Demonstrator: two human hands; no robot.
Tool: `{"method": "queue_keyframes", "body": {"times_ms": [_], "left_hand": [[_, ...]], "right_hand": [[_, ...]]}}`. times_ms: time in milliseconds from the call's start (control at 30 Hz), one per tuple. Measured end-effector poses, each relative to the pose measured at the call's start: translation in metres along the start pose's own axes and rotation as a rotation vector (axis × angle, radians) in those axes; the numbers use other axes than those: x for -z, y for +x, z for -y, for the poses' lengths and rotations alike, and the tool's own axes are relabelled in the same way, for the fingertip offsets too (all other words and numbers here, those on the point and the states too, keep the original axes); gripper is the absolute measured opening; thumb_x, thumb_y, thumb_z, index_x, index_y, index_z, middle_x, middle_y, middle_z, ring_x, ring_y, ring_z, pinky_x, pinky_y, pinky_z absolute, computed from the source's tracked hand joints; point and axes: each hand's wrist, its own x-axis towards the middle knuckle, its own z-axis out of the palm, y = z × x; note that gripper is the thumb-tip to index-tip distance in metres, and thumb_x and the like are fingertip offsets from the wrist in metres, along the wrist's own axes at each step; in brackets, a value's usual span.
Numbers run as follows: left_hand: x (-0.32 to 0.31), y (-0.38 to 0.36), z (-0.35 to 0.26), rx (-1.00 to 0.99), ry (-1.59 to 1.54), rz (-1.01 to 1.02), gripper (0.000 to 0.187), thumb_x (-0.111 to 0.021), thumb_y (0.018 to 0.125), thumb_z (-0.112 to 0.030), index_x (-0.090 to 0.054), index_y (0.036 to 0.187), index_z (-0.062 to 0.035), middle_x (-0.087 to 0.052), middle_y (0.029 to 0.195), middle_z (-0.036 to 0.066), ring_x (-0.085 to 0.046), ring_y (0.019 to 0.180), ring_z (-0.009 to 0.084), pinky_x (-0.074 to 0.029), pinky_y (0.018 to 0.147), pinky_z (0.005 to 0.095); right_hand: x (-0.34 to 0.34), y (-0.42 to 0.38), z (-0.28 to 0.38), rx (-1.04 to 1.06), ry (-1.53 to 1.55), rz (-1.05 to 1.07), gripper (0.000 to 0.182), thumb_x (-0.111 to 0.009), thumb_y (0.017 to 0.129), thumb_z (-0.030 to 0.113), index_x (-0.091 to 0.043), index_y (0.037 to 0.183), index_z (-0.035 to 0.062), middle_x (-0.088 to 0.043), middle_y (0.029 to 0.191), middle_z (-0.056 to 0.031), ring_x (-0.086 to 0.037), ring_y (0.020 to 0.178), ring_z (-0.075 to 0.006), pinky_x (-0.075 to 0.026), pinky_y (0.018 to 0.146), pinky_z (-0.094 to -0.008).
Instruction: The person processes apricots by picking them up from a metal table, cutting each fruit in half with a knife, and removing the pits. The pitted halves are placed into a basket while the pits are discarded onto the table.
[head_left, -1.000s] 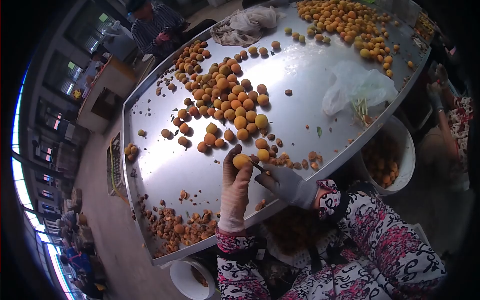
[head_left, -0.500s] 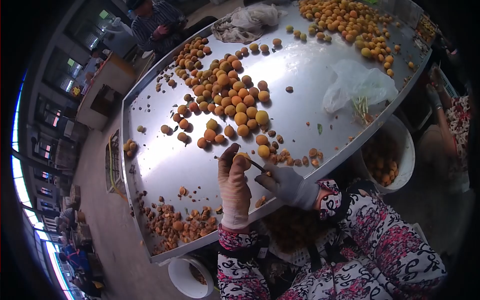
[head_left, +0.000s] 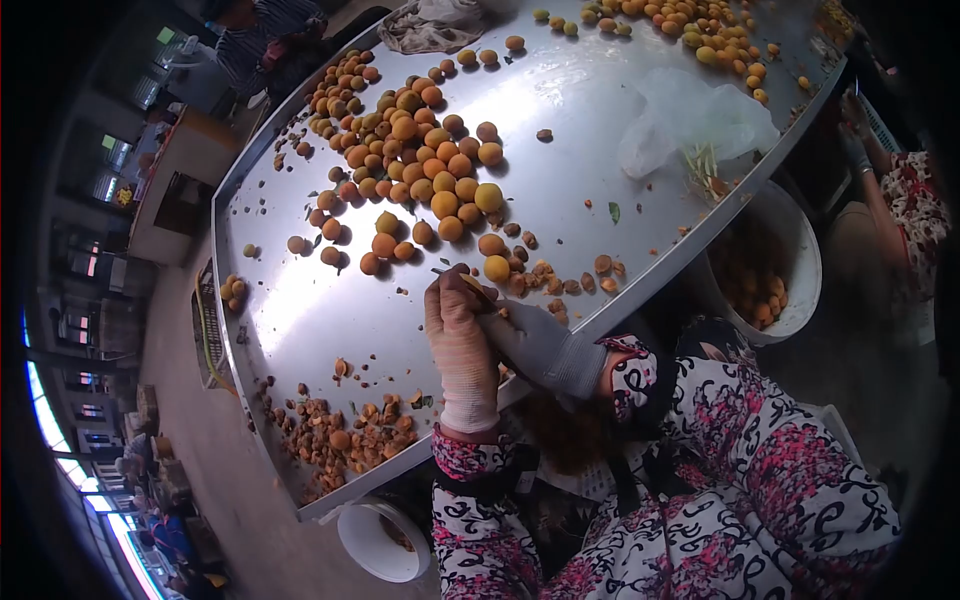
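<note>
Both my hands meet over the near edge of a metal table point(head_left: 330, 300). My left hand point(head_left: 463, 350), in a pale glove with darkened fingertips, is closed round a yellow-orange apricot point(head_left: 478, 287), mostly covered by the fingers. My right hand point(head_left: 548, 350), in a grey glove, presses against it, closed; the small thin knife it held a moment earlier is largely hidden now. Whole apricots point(head_left: 430, 165) are heaped beyond my hands. Pitted halves and brown pieces point(head_left: 545, 278) lie just past my right hand.
A pile of apricot scraps point(head_left: 335, 440) covers the table's near left corner. Clear plastic point(head_left: 690, 120) lies at the right, a crumpled cloth point(head_left: 430, 25) at the far side. White buckets point(head_left: 810, 300) point(head_left: 385, 560) stand below the edge. Another person's arm point(head_left: 885, 205) is at right; someone sits across.
My hands have drawn together, the right moving in against the left and over the apricot. The knife, visible between them before, is now mostly covered. The whole view has shifted slightly.
</note>
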Motion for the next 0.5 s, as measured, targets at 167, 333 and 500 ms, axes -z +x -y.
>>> {"method": "queue_keyframes", "body": {"times_ms": [167, 333, 500], "left_hand": [[0.003, 0.004, 0.000, 0.044, -0.102, 0.034, 0.044, -0.045, 0.091, -0.042, -0.048, 0.108, -0.0008, -0.055, 0.082, 0.008, -0.058, 0.081, 0.0199, -0.047, 0.071, 0.0301], [0.014, 0.006, 0.001, -0.091, 0.014, 0.204, 0.040, -0.045, 0.093, -0.034, -0.047, 0.115, -0.0007, -0.057, 0.097, 0.009, -0.055, 0.092, 0.0173, -0.043, 0.085, 0.0278], [0.016, 0.002, -0.018, 0.014, 0.032, 0.118, 0.033, -0.051, 0.091, -0.023, -0.048, 0.115, -0.0014, -0.057, 0.099, 0.008, -0.054, 0.092, 0.0135, -0.039, 0.087, 0.0250]], "right_hand": [[0.005, -0.003, 0.015, -0.029, -0.014, 0.003, 0.043, -0.046, 0.089, 0.036, -0.054, 0.097, -0.0055, -0.061, 0.076, -0.0143, -0.061, 0.075, -0.0177, -0.046, 0.064, -0.0295], [0.024, 0.004, 0.021, 0.133, -0.297, 0.024, 0.045, -0.045, 0.089, 0.042, -0.052, 0.102, -0.0013, -0.061, 0.085, -0.0217, -0.060, 0.085, -0.0365, -0.047, 0.076, -0.0406], [0.047, 0.005, 0.035, 0.086, -0.499, 0.122, 0.043, -0.044, 0.090, 0.043, -0.051, 0.096, 0.0007, -0.061, 0.081, -0.0202, -0.060, 0.084, -0.0350, -0.047, 0.076, -0.0394]]}}
